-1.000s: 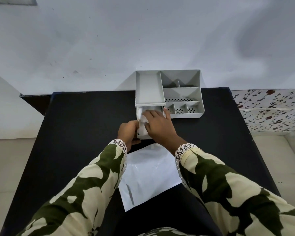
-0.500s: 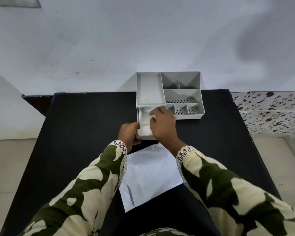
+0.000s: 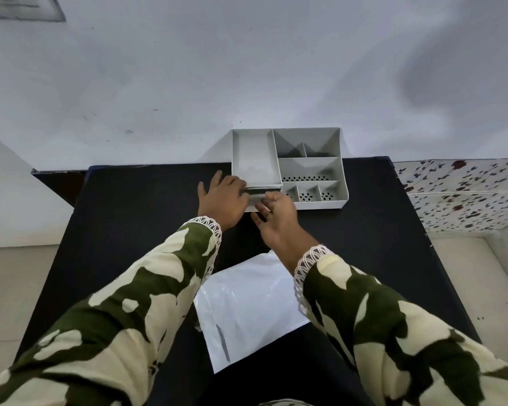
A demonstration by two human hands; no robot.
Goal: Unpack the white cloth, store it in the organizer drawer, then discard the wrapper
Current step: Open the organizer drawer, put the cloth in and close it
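A grey organizer (image 3: 308, 168) is seen at the far edge of a black table (image 3: 129, 218), set against a pale wall (image 3: 247, 68). Its top is divided into one long tray on the left and several smaller compartments on the right, some with perforated floors. The organizer drawer (image 3: 260, 197) is located under the long tray, at the front, and appears pushed almost fully in; only its front edge is visible between the two hands.

The left hand (image 3: 222, 200) is laid flat on the table, just beside the left front corner of the organizer, with the fingers (image 3: 214, 178) spread and open, gripping nothing. The right hand (image 3: 277, 216) is held at the drawer front, its fingers (image 3: 261, 205) curled and touching the drawer face; whether the front is pinched or merely pressed cannot be told.

The white cloth is not visible; it cannot be confirmed from this view that it lies inside the drawer.

The wrapper (image 3: 247, 312), a flat white plastic bag, is found lying on the table nearer the person, between the two camouflage-patterned sleeves (image 3: 135, 303), well apart from the organizer. Its upper right corner is partly covered by the right forearm. A floral-patterned surface (image 3: 464, 194) is noted to the right of the table.
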